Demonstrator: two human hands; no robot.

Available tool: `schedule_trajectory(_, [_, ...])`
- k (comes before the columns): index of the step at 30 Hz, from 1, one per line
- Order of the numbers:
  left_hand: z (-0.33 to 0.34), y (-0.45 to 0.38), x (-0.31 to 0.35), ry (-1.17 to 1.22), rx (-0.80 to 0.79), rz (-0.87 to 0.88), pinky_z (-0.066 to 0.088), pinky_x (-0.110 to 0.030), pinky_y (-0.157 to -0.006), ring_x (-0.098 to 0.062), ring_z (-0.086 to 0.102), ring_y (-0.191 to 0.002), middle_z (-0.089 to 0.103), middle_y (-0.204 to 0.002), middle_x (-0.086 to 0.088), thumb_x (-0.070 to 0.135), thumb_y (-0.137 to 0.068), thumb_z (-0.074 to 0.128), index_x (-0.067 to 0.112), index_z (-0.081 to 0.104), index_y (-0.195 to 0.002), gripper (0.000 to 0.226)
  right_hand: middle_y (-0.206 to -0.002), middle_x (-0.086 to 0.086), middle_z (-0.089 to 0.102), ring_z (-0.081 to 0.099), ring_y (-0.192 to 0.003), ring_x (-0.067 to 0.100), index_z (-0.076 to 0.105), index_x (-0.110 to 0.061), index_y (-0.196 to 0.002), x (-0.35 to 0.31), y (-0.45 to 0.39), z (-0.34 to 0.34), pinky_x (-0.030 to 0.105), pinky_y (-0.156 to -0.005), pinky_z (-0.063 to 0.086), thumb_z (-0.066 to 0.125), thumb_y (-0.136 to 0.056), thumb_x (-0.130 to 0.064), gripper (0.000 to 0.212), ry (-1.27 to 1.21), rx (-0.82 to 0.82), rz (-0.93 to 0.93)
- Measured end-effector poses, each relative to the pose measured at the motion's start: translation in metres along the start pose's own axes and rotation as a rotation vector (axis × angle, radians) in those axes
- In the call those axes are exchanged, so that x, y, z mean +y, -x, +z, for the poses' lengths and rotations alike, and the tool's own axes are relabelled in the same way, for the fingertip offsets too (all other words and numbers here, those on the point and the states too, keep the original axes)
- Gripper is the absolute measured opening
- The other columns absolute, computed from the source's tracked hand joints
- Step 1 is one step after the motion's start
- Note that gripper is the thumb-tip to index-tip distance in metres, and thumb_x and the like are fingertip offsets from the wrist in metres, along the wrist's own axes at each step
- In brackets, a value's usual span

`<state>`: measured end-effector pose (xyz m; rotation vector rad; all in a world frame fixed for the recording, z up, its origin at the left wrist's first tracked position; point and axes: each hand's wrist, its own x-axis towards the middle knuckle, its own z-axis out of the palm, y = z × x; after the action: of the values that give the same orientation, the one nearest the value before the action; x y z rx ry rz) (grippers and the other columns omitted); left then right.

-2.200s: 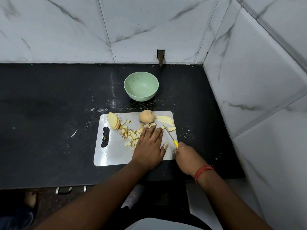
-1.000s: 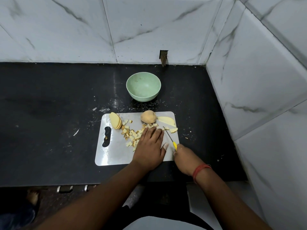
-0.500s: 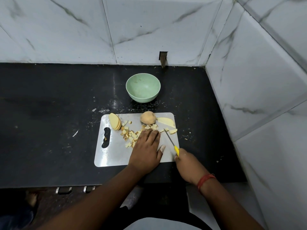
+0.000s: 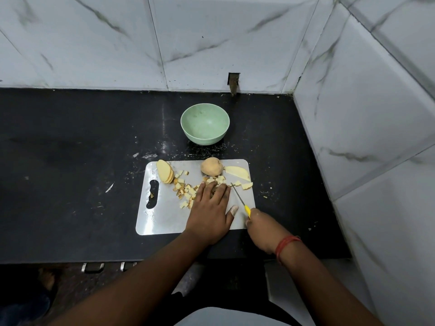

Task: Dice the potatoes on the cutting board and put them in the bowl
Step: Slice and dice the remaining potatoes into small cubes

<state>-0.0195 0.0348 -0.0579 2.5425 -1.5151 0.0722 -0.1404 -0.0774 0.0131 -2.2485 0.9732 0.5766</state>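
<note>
A white cutting board [image 4: 164, 220] lies on the black counter. On it are a stack of potato slices [image 4: 165, 171], a whole potato piece [image 4: 211, 166], a long slice [image 4: 237, 172] and several diced cubes [image 4: 186, 191]. My left hand [image 4: 209, 210] lies flat over potato pieces, fingers straight, pressing them down. My right hand [image 4: 261, 228] grips a yellow-handled knife [image 4: 240, 200], its blade just right of my left fingers. The green bowl [image 4: 204, 124] stands empty behind the board.
Marble-tiled walls [image 4: 353, 114] close in the counter at the back and the right. Potato crumbs are scattered on the black counter [image 4: 70, 149] around the board. Metal drawer handles [image 4: 94, 267] show below the counter's front edge.
My left hand has shifted slightly back and left along the pieces. The knife keeps chopping beside my fingers, and a few more cubes lie near the far right corner.
</note>
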Motion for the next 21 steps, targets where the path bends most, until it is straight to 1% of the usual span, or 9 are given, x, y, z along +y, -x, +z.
schedule_trajectory(2, [0.000,0.000,0.001,-0.012,-0.001,-0.003,0.024,-0.055,-0.123,-0.033,0.041,-0.141,0.052,-0.149,-0.009,0.054,-0.105,0.029,0.010,0.051,-0.149,0.066,-0.107,0.016,0.060,0.059,-0.092,0.030,0.049,-0.007,-0.107,0.003,0.005,0.001,0.027,-0.072,0.038,0.039,-0.101,-0.012,0.013,-0.019,0.000,0.012])
schedule_trajectory(7, [0.000,0.001,0.000,-0.028,0.006,0.009,0.023,-0.055,-0.123,-0.034,0.041,-0.140,0.051,-0.149,-0.009,0.052,-0.106,0.031,0.008,0.052,-0.148,0.064,-0.088,0.009,0.056,0.054,-0.077,0.024,0.049,-0.013,-0.096,0.018,0.015,0.008,0.031,-0.070,0.042,0.043,-0.098,-0.020,0.010,-0.148,-0.055,0.030])
schedule_trajectory(9, [-0.001,0.002,0.000,-0.025,0.027,0.018,0.023,-0.056,-0.123,-0.034,0.041,-0.139,0.051,-0.149,-0.011,0.050,-0.106,0.035,0.007,0.053,-0.146,0.062,-0.071,0.005,0.052,0.050,-0.059,0.019,0.050,-0.014,-0.089,0.020,0.021,0.003,0.033,-0.058,0.042,0.046,-0.094,-0.021,0.010,-0.385,-0.060,0.057])
schedule_trajectory(11, [-0.003,0.003,0.000,-0.025,0.058,0.029,0.023,-0.057,-0.122,-0.035,0.041,-0.140,0.049,-0.150,-0.013,0.048,-0.105,0.038,0.005,0.053,-0.146,0.061,-0.056,0.001,0.040,0.036,-0.039,0.011,0.047,-0.015,-0.085,0.019,0.028,-0.007,0.021,-0.040,0.031,0.045,-0.096,-0.016,0.011,-0.690,-0.056,0.097])
schedule_trajectory(12, [-0.005,0.003,0.000,-0.025,0.076,0.047,0.024,-0.057,-0.123,-0.036,0.041,-0.140,0.048,-0.150,-0.014,0.047,-0.105,0.039,0.005,0.052,-0.146,0.061,-0.053,-0.001,0.035,0.030,-0.034,0.008,0.045,-0.015,-0.086,0.018,0.033,-0.012,0.016,-0.036,0.024,0.043,-0.098,-0.013,0.012,-0.805,-0.049,0.106])
schedule_trajectory(13, [-0.006,0.002,0.001,-0.022,0.096,0.078,0.024,-0.057,-0.123,-0.035,0.041,-0.141,0.048,-0.150,-0.015,0.046,-0.105,0.040,0.005,0.052,-0.146,0.060,-0.052,-0.002,0.033,0.026,-0.033,0.007,0.044,-0.015,-0.086,0.018,0.036,-0.017,0.014,-0.035,0.020,0.042,-0.099,-0.012,0.013,-0.870,-0.027,0.104])
schedule_trajectory(16, [-0.011,-0.010,0.008,0.017,0.117,0.235,0.024,-0.053,-0.124,-0.033,0.042,-0.142,0.050,-0.150,-0.014,0.043,-0.106,0.039,0.005,0.054,-0.145,0.057,-0.049,-0.002,0.034,0.024,-0.034,0.008,0.048,-0.015,-0.084,0.025,0.035,-0.025,0.012,-0.038,0.018,0.042,-0.099,-0.012,0.016,-0.976,0.044,0.104])
schedule_trajectory(18, [-0.013,-0.025,0.015,0.046,0.072,0.340,0.022,-0.049,-0.126,-0.030,0.040,-0.144,0.048,-0.154,-0.012,0.044,-0.108,0.035,0.004,0.052,-0.147,0.059,-0.050,-0.002,0.033,0.022,-0.036,0.010,0.049,-0.015,-0.085,0.028,0.032,-0.026,0.012,-0.042,0.018,0.042,-0.099,-0.014,0.016,-1.010,0.063,0.117])
schedule_trajectory(21, [-0.012,-0.046,0.022,-0.014,-0.045,0.454,0.018,-0.044,-0.128,-0.029,0.036,-0.148,0.042,-0.160,-0.013,0.047,-0.108,0.021,0.003,0.048,-0.150,0.067,-0.052,0.000,0.033,0.023,-0.039,0.010,0.051,-0.014,-0.091,0.028,0.032,-0.028,0.014,-0.043,0.017,0.042,-0.100,-0.015,0.012,-1.033,0.060,0.097])
